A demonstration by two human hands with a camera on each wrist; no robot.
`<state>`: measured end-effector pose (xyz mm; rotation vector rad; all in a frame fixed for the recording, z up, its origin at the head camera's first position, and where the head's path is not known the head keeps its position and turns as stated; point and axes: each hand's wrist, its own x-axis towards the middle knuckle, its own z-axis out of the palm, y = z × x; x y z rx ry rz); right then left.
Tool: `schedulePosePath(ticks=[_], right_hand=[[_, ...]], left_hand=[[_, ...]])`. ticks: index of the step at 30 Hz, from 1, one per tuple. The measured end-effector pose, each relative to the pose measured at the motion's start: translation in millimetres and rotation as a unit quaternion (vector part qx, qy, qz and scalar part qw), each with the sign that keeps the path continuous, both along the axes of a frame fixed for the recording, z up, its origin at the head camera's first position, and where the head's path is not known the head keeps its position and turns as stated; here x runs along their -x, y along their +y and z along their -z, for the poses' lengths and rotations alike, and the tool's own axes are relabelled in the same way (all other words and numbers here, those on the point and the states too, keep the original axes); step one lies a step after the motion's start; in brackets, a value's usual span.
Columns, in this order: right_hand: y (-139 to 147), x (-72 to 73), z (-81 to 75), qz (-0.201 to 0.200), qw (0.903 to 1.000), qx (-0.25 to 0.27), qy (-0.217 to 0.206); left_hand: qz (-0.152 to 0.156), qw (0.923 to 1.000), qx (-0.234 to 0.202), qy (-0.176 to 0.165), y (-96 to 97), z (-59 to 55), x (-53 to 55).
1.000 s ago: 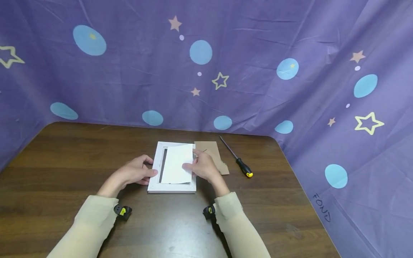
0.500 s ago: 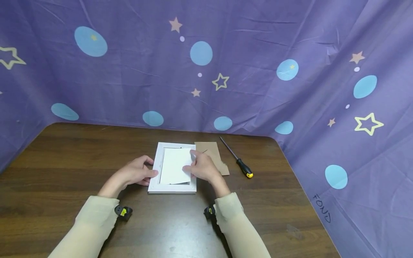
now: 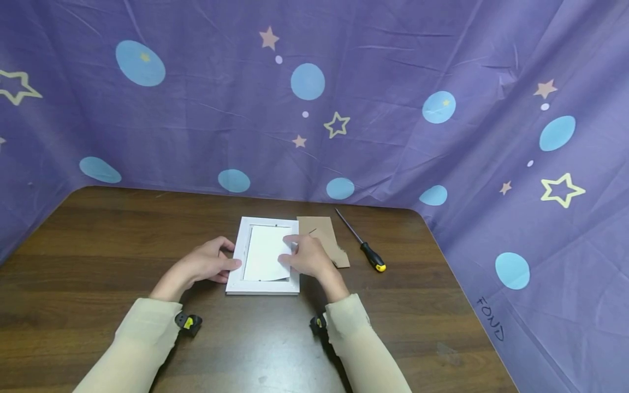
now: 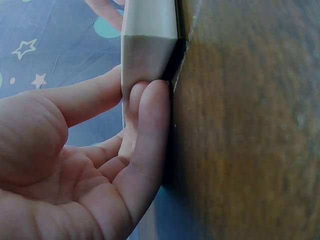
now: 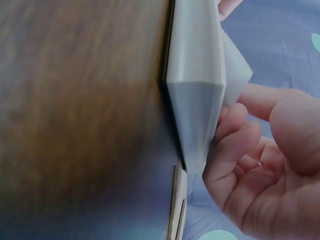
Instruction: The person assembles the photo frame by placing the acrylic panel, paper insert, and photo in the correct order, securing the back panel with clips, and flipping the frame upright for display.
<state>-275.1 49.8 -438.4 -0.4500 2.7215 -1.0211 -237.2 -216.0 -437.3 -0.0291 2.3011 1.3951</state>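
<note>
A white picture frame [image 3: 238, 273] lies flat on the brown table. Over its recessed middle is a white sheet of paper [image 3: 265, 254], its lower right corner slightly raised. My left hand [image 3: 208, 262] grips the frame's left edge, thumb on top and fingers against the side, as the left wrist view shows of the hand [image 4: 100, 165]. At the sheet's right edge, my right hand [image 3: 310, 256] pinches the paper. In the right wrist view the sheet [image 5: 235, 70] stands tilted up from the frame [image 5: 195, 55], with the thumb against it and the other fingers curled by the frame's side.
Partly behind the frame's right side lies a piece of brown cardboard [image 3: 319, 226] with a torn corner. A screwdriver [image 3: 371, 254] with a black and yellow handle lies to its right. A purple patterned curtain [image 3: 383, 136] hangs along the table's back and right edges.
The paper sheet has shifted left and slightly down, settling over the frame's dark opening. My right hand's index finger has moved down along the sheet. The left hand has stayed in place.
</note>
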Motion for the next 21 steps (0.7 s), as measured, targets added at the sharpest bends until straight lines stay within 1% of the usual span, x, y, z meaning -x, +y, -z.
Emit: schedulePosePath(ticks=[3, 7, 21], right_hand=[[-0.2, 0.2, -1.0, -0.007, 0.9997, -0.024, 0.003], [-0.3, 1.1, -1.9, -0.016, 0.9992, -0.038, 0.003], [-0.1, 1.4, -4.4, -0.048, 0.9981, -0.038, 0.009]], left_hand=[[0.001, 1.0, 0.0, 0.001, -0.1, 0.3, -0.1], [0.001, 1.0, -0.004, 0.002, -0.3, -0.2, -0.6], [0.0, 1.0, -0.006, 0.004, -0.2, -0.4, -1.6]])
